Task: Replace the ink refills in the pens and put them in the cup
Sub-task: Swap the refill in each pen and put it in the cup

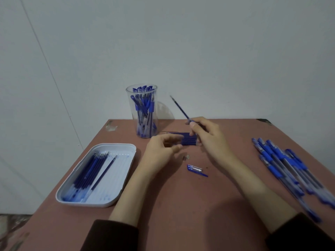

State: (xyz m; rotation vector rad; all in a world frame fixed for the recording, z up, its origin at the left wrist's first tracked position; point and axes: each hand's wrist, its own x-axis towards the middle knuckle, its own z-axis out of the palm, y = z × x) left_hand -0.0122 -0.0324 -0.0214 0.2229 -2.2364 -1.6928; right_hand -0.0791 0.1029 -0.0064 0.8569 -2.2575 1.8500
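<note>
Dark sleeves [116, 236] frame my view. My right hand [204, 132] pinches a thin blue ink refill [179, 108], tilted up and leftward, near the clear plastic cup [143, 113] of blue pens at the far edge of the reddish worktop [181, 205]. My left hand [160, 148] curls beside it; whether it grips anything I cannot tell.

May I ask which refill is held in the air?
The refill pinched in the right hand, angled upward; the rest lie in the tray or the stack.
</note>
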